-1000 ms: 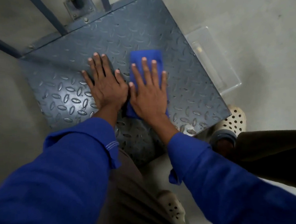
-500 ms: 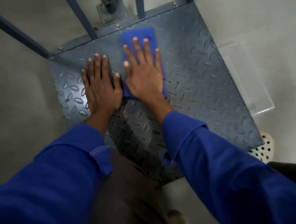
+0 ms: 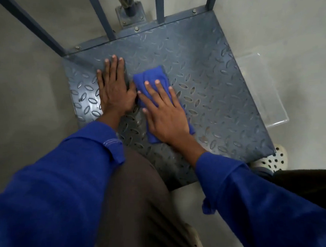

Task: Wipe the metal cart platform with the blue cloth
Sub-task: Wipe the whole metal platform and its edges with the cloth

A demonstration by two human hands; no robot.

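Observation:
A grey metal cart platform (image 3: 213, 85) with a raised diamond tread lies on the floor below me. A folded blue cloth (image 3: 153, 75) lies near its middle. My right hand (image 3: 163, 111) presses flat on the cloth with straight, spread fingers and covers most of it. My left hand (image 3: 113, 88) rests flat on the bare plate just left of the cloth, fingers straight and pointing toward the handle side.
Blue upright handle bars (image 3: 102, 17) and a bolted post base (image 3: 130, 13) rise at the platform's far edge. A clear plastic tray (image 3: 266, 93) lies on the grey floor to the right. My knee (image 3: 135, 183) and a perforated white shoe (image 3: 272, 160) sit at the near edge.
My right hand pushed the cloth out to the far edge by the bars, then pulled it back toward the middle. The left hand has stayed flat on the plate.

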